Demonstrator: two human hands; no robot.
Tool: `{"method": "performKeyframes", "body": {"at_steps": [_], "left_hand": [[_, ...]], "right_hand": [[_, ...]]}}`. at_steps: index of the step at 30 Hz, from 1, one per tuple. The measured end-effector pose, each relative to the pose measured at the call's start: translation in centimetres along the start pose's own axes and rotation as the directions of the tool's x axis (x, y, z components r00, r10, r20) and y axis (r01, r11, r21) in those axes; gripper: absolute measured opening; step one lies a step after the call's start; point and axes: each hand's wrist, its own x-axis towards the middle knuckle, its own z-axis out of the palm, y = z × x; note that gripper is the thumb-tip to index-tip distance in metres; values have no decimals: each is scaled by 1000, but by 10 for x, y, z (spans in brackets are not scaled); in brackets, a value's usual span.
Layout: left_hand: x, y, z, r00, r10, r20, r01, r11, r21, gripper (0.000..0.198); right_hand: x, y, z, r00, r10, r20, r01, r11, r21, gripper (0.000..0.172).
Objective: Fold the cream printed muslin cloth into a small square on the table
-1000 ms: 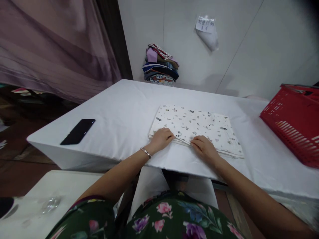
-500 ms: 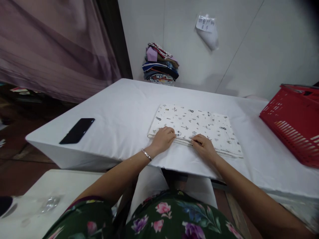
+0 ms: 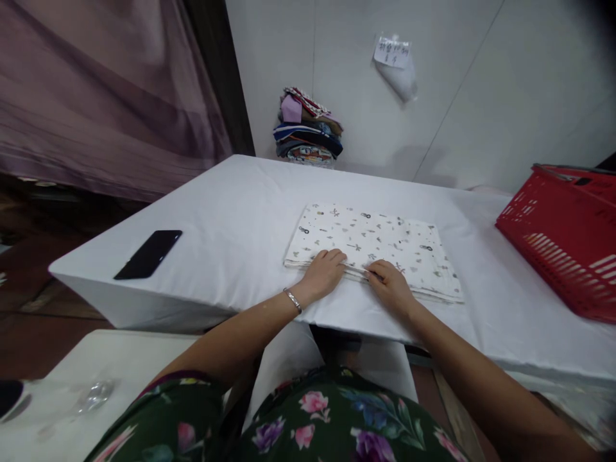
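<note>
A folded white cloth with a small grey and black print (image 3: 370,237) lies flat on the white-covered table (image 3: 231,212), its layered edge toward me. My left hand (image 3: 325,273) is closed at the middle of that near edge, fingertips curled over the layers. Just to its right, my right hand (image 3: 389,282) pinches the same edge between thumb and fingers. A narrow stretch of the layered edge shows between the two hands. The fingertips' undersides are hidden.
A black phone (image 3: 149,254) lies on the table's left. At the right stands a red plastic basket (image 3: 563,237). Folded clothes (image 3: 308,128) are piled by the wall behind, under a taped paper note (image 3: 393,54). A white stool-like surface (image 3: 139,359) is at lower left.
My left hand has slid a little to the right along the cloth's near edge, closer to my right hand. The right hand keeps its pinch, and the view has shifted slightly.
</note>
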Motion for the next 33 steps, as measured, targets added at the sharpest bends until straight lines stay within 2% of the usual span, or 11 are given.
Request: {"method": "performKeyframes", "body": {"at_steps": [5,10,13,19,29,33], "left_hand": [[-4,-1,-3,998,14,-56,-16,999,-45,18],[-13,-4,-4,996,76,-53,-79,995,-52,20],[-13,-4,-2,996,60,-59,-64,995,-71,20],[-12,-5,-1,997,52,-54,-58,992,-113,19],[-15,-3,-5,996,80,-28,-83,992,-91,20],[-16,-5,-4,997,76,-18,-77,991,-111,18]], "right_hand": [[-1,0,0,999,-4,-44,4,1000,9,21],[-4,1,3,996,-84,-36,80,994,-80,24],[-5,0,4,990,-132,-47,125,984,-131,25],[-7,0,4,974,-228,2,225,960,-170,27],[9,-12,13,981,-183,65,192,962,-193,26],[5,-9,14,973,-219,75,231,950,-209,25]]}}
